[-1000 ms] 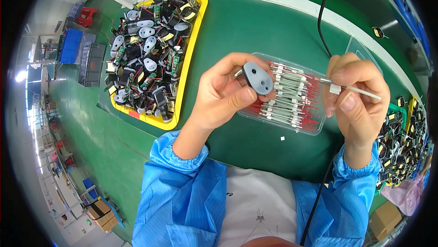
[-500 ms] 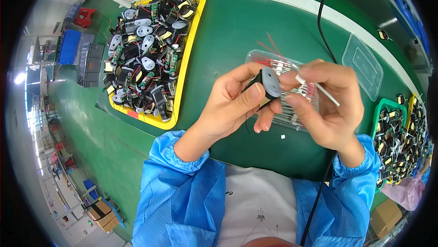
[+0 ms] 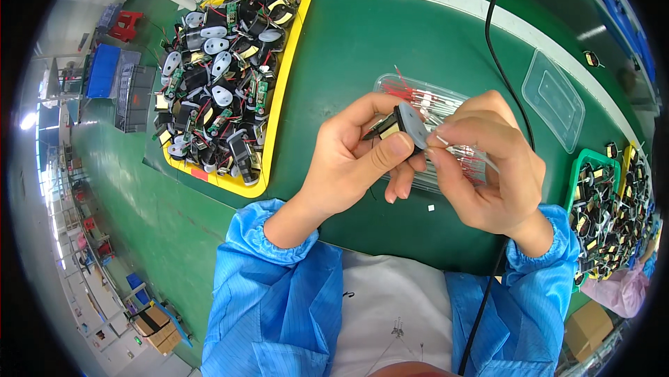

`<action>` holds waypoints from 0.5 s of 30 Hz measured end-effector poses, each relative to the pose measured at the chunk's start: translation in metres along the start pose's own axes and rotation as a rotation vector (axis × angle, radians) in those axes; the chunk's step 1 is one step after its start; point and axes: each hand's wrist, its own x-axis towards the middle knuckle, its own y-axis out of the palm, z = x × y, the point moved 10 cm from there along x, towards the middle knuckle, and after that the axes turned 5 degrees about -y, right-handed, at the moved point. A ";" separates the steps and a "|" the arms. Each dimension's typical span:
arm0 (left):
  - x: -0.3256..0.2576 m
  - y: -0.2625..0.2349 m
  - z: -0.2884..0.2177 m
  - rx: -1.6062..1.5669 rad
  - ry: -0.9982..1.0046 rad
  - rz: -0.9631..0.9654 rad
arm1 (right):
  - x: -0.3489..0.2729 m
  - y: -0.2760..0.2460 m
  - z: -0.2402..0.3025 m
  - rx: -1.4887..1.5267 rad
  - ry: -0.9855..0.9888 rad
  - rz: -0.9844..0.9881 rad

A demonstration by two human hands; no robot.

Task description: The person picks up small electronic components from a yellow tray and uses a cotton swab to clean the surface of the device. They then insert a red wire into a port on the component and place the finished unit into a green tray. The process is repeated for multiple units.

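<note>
My left hand (image 3: 348, 157) grips a small black part with a grey oval face (image 3: 412, 125), thumb along its front edge and fingers behind. The grey face is turned toward my right hand (image 3: 502, 171). That hand is closed in a pinch, its thumb and fingertips right at the edge of the face. A thin pale rod-like piece (image 3: 492, 165) shows between its fingers; most of it is hidden. Below both hands lies a clear plastic box (image 3: 446, 90) holding many white and red wire leads (image 3: 398, 89).
A yellow tray (image 3: 284, 91) heaped with similar black and grey parts stands to the left. A clear lid (image 3: 555, 109) and a black cable (image 3: 503, 63) lie on the right. Beyond are a green tray (image 3: 575, 175) of parts and a tiny white square (image 3: 431, 208) nearer me.
My right fingertips have come in close against the grey face. The pale rod, plainly seen across my right fingers before, is now mostly hidden. My left hand has barely moved.
</note>
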 end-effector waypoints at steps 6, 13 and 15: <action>0.000 -0.003 0.004 0.021 -0.016 0.050 | -0.004 0.006 0.002 0.007 -0.028 0.039; -0.002 -0.004 0.002 0.033 -0.032 0.005 | -0.007 0.008 0.006 -0.056 -0.059 0.040; -0.004 -0.006 0.002 0.019 -0.037 -0.010 | -0.006 0.007 0.006 -0.054 -0.058 0.038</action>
